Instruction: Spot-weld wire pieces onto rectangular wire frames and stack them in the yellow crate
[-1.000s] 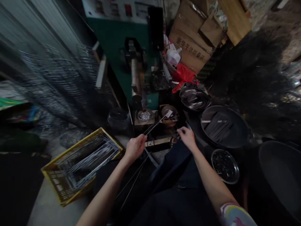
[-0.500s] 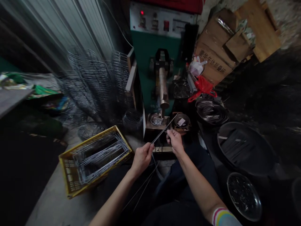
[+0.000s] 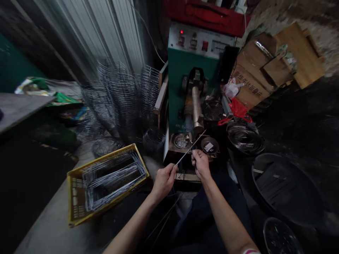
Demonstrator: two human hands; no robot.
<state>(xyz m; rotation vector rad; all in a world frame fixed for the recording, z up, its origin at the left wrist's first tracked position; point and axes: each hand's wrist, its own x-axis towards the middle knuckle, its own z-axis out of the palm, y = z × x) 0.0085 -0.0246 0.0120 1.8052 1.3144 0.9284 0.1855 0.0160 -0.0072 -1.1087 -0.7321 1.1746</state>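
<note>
Here's the thin metal rod [image 3: 184, 155], slanting up and away from the left hand [image 3: 163, 179], its far end just in front of the machine's round metal arm [image 3: 196, 106]! The left hand has it gripped between thumb and curled fingers, near end tucked in the fist; that grip ought to be firm but loose enough at the wrist to fine-tune the angle. And the right hand [image 3: 200, 164], close under the rod, fingertips drawn together; whether they pinch some small piece, I cannot tell. Good work here would mean steady forearms, small movements, and those right fingertips well clear of the narrow tip [image 3: 189, 137] beside the arm. Just left of it sits a dish of small shiny bits [image 3: 181, 141], handy for a quick pick, I'd judge, without the left hand losing its line. To the right, a dark bowl [image 3: 204, 151] with a pale card in it. Further out, the red lamp [image 3: 181, 31] glows on the panel, worth minding! Far left, the yellow crate [image 3: 71, 203] holds bent wire frames [image 3: 113, 175].
</note>
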